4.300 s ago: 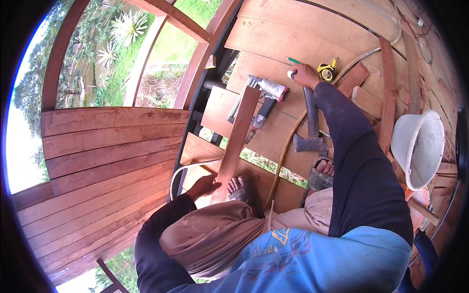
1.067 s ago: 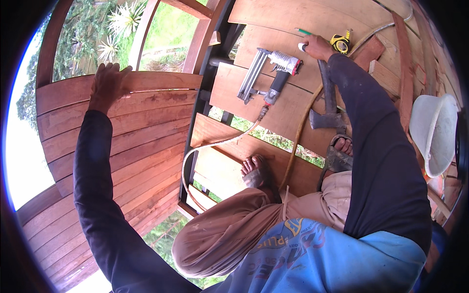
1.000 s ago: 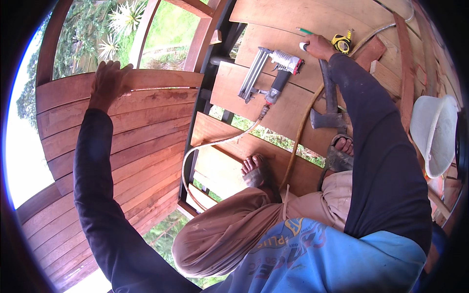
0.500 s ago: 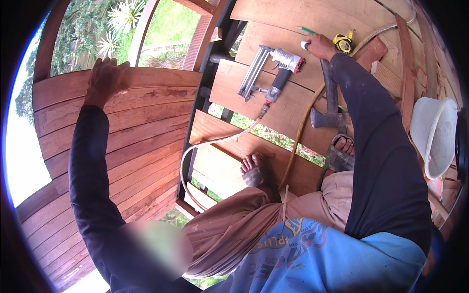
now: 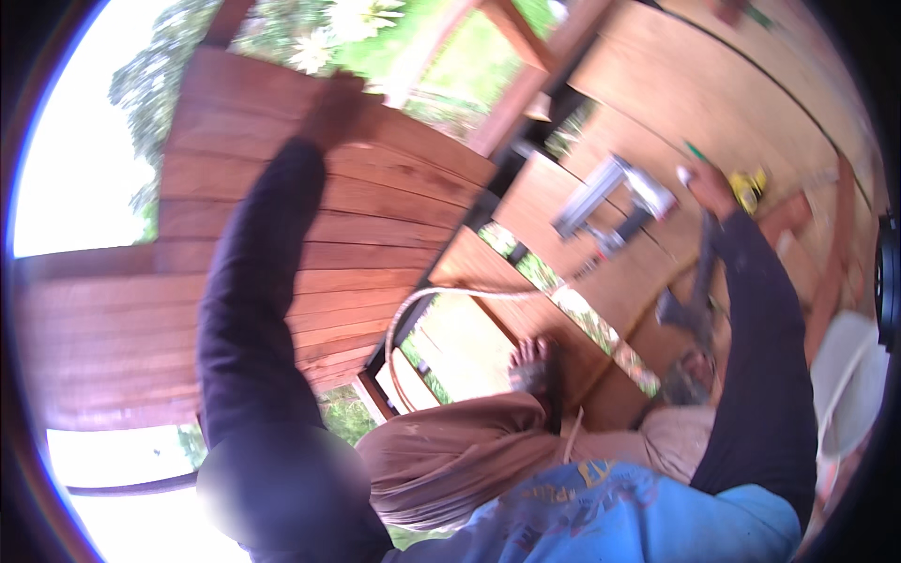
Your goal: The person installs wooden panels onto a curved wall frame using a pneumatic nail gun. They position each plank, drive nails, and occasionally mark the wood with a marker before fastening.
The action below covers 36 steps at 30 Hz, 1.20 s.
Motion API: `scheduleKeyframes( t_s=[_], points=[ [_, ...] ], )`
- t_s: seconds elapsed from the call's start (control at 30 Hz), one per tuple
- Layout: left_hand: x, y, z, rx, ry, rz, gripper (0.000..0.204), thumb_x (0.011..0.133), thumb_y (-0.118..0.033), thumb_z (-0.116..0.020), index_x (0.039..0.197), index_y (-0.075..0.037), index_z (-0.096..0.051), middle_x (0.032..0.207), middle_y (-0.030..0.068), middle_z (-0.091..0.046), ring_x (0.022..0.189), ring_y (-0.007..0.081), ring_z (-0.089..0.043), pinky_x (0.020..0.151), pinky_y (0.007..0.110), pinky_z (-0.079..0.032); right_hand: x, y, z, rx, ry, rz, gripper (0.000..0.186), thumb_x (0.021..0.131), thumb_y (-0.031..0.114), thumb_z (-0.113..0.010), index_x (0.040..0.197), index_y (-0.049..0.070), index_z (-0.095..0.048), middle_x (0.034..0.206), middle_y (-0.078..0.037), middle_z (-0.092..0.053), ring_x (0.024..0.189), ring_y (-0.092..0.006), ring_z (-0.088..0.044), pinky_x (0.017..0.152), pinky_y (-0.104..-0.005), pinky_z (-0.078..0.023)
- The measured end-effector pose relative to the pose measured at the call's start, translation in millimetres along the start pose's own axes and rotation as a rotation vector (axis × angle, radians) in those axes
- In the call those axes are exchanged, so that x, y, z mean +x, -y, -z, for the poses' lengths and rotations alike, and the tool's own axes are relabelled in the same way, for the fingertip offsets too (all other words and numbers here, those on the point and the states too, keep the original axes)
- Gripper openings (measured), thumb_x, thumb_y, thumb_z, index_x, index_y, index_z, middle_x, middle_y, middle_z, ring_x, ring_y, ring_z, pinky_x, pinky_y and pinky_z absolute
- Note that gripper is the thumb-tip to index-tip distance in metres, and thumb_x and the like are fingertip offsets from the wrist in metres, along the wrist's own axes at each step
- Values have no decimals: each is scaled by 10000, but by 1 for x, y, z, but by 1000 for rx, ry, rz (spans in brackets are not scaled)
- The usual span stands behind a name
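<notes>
My left hand (image 5: 336, 111), smeared by motion, is hooked over the top wooden board (image 5: 413, 141) of a slatted reddish-brown panel on the left. Over the plank deck, my right hand (image 5: 710, 190) is closed on a slim green pencil (image 5: 694, 150), with a white band around one finger. Just right of that hand lies a yellow tape measure (image 5: 748, 190). A hatchet (image 5: 690, 310) rests below it, its handle running up toward my right wrist. To the left, a silver and black nail gun (image 5: 619, 202) lies on the planks with a hose attached.
The air hose (image 5: 469, 293) curls across the deck (image 5: 648, 253) toward the panel. Gaps between planks show grass below. Wood offcuts (image 5: 786, 218) and a long strip (image 5: 833, 263) lie at right, near a whitish bucket (image 5: 845, 380). My feet stand among these things.
The view has swung and blurred, so the scene sits farther right and tilted. Relative to the panel and deck, both hands stay about where they were; the pencil remains in my right hand.
</notes>
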State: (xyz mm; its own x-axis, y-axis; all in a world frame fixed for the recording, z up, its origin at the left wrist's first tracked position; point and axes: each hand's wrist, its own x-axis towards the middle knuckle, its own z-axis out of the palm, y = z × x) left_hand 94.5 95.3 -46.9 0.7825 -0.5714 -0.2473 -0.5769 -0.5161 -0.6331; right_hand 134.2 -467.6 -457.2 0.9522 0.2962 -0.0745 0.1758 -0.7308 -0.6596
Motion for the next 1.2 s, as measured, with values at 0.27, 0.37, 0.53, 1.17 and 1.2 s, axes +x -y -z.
scheduleKeyframes(
  t_s=[0.27, 0.37, 0.53, 1.17, 1.2],
  points=[
    [20, -23, 41, 103, 281, 95, 438, 633, -400, -880, 1006, -232, -722, 948, 13, -692, 1000, 189, -636, 943, 340, -412, -1, -3, -4, -54, -15, -81, 237, 879, 244, -692, 971, 26, -706, 975, -204, -715, 944, -387, -681, 807, -445, -530],
    [22, -29, 42, 124, 314, 114, 406, 641, -390, -871, 994, -248, -728, 938, -5, -690, 1000, 181, -629, 931, 330, -413, -4, 2, 0, -110, 9, -107, 240, 872, 249, -704, 956, 24, -700, 973, -204, -715, 937, -391, -681, 803, -444, -533],
    [17, -27, 24, 106, 162, 144, 332, 672, -376, -844, 972, -285, -734, 889, -36, -666, 998, 166, -615, 916, 315, -415, -9, -2, 1, -79, -34, -73, 257, 874, 265, -707, 955, 22, -699, 956, -218, -712, 927, -402, -684, 799, -452, -536],
    [18, -18, 19, 122, 135, 82, 465, 614, -444, -879, 997, -238, -715, 892, 6, -684, 947, 198, -651, 906, 345, -434, -7, 5, 3, -68, -1, -117, 253, 859, 241, -683, 988, 24, -699, 974, -229, -711, 950, -413, -680, 815, -482, -528],
    [18, -20, 21, 128, 167, 80, 457, 617, -442, -877, 993, -237, -716, 890, 6, -684, 945, 198, -651, 905, 346, -435, -7, 7, 3, -63, 2, -117, 255, 858, 243, -685, 986, 23, -698, 970, -229, -711, 947, -412, -681, 813, -482, -528]
  ],
)
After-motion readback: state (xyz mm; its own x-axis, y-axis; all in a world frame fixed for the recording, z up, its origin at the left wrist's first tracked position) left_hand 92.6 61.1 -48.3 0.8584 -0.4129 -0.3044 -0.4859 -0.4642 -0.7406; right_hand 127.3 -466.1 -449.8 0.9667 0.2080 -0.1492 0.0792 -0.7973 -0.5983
